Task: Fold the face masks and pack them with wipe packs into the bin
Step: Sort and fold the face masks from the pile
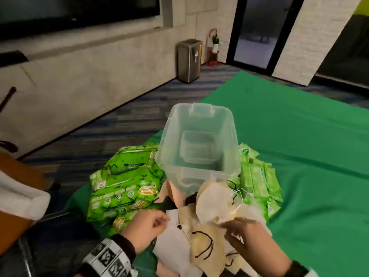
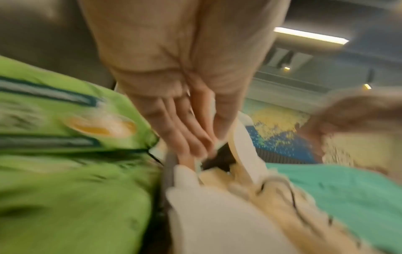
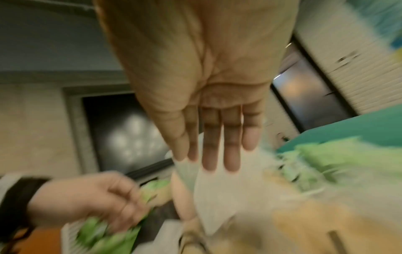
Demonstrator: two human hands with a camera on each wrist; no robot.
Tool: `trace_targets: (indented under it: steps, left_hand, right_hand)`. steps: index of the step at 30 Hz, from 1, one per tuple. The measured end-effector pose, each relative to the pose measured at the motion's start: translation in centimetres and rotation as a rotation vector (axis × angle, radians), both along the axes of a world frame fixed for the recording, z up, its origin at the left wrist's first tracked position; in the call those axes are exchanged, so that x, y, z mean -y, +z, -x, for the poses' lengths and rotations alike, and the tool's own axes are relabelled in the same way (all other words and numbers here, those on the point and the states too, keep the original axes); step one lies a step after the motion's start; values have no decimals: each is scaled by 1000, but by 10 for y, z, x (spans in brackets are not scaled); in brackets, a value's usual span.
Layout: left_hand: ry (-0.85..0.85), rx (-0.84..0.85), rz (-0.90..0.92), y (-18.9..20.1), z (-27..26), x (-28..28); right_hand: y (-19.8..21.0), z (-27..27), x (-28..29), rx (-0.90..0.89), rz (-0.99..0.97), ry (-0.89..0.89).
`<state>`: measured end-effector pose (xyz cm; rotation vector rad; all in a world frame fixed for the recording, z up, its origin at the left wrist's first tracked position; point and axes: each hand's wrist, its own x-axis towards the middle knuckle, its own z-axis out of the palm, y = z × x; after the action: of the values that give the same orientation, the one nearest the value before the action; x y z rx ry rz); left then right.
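**Inspector:** State of the hands?

**Operator:** My left hand [image 1: 146,226] has its fingers [image 2: 185,137] curled, pinching the edge of a white mask [image 1: 173,244]. My right hand [image 1: 247,234] has straight fingers [image 3: 219,147] against a cream mask [image 1: 215,202] raised off the face masks [image 1: 201,242] heaped nearest me. Whether it grips, I cannot tell.

**Inspector:** Risks?

**Operator:** I judge the black ear loops [image 1: 205,244] may snag neighbouring masks and drag them along. The raised mask, lightly held, could slip before it is folded.

**Inspector:** The bin?

**Operator:** The clear bin [image 1: 199,144] stands just beyond the heap, seemingly empty. Wipe packs [image 1: 123,182] lie left of it, smaller wipe packs [image 1: 259,180] right.

**Inspector:** Surroundings?

**Operator:** A green cloth [image 1: 299,136] covers the surface. Striped carpet [image 1: 111,124] lies beyond, with a steel waste bin [image 1: 189,60] and an extinguisher [image 1: 215,47] at the far wall.
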<state>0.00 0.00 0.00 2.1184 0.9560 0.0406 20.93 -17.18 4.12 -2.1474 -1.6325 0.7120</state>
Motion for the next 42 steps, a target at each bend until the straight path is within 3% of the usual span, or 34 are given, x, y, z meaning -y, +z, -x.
trace_targets:
  steps: [1,2,5,7,13,18,22,25,29,31,33,36,38,40,42]
  left_hand:
    - [20,32,-43,-6,-6,3]
    - [77,84,-83,-6,-13,5]
    - [107,185,-118,-13,-36,15]
    - [118,261,-114,-18,-50,16]
    - [24,276,-21,-21,-83,17]
    - [-16,371,-55,-27,-81,23]
    - [22,642,-23,-25,-49,27]
    - [39,768,86,-17,-21,29]
    - [55,911,224,-10,13,30]
    - [137,971,223,-15,25,29]
    - [227,1004,141,-22,34,30]
    - [351,977,-189,-27,46,33]
    - [313,970,-304,-27,51,39]
    - [194,931,-137,-25,50,47]
    - [122,924,177,-26,47,55]
  right_hand:
    - [-2,6,-11,49,75,36]
    - [-5,10,-21,177,32,73]
    - [-32,15,-49,525,-258,80]
    - [-43,12,-62,660,-385,87]
    - [-42,9,-87,892,-323,56]
    - [-34,15,-70,872,-477,-20]
    - [-21,34,-48,576,-670,-103]
    - [-14,47,-34,203,-688,-149]
    - [-17,70,-23,-436,-753,-260]
    - [-22,82,-21,-600,-773,-327]
    - [-25,93,-20,-664,-774,-349]
    - [-30,103,-20,-665,-818,-379]
    - [-34,108,-22,-614,-860,-389]
    - [-39,114,-26,-543,-870,-357]
    - [-46,123,-32,-495,-840,-280]
